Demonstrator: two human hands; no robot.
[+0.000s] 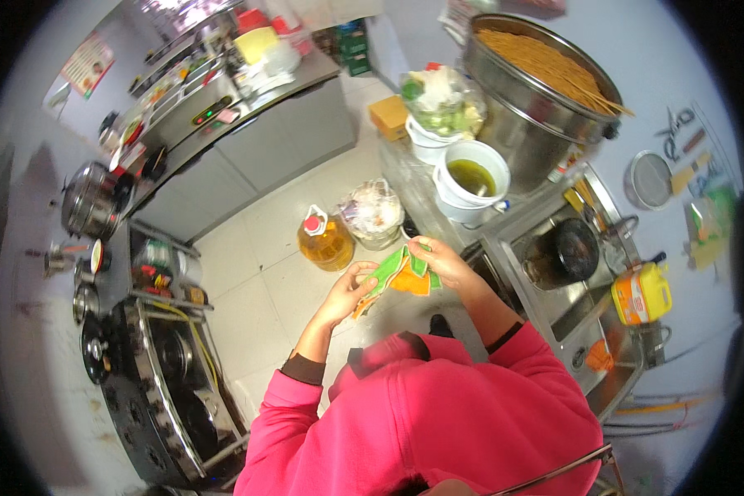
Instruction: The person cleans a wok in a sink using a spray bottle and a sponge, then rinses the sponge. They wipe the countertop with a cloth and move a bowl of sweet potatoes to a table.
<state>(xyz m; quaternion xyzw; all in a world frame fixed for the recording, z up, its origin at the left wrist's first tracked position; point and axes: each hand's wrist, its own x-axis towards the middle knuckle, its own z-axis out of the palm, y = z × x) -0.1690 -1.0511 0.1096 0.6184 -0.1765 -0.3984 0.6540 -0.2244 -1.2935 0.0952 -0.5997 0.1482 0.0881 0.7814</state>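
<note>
A green and orange cleaning cloth hangs between my two hands, partly folded, in front of my body. My left hand pinches its left edge with thumb and fingers. At the upper right of the cloth, my right hand grips the green side. Beyond my hands on the tiled floor stand a large oil jug with a red cap and a bulging clear plastic bag whose contents I cannot make out.
To the right, a metal sink holds a dark pan; a yellow jug stands beside it. White buckets and a large steel pot occupy the back counter. At left are a gas stove and a grey cabinet counter.
</note>
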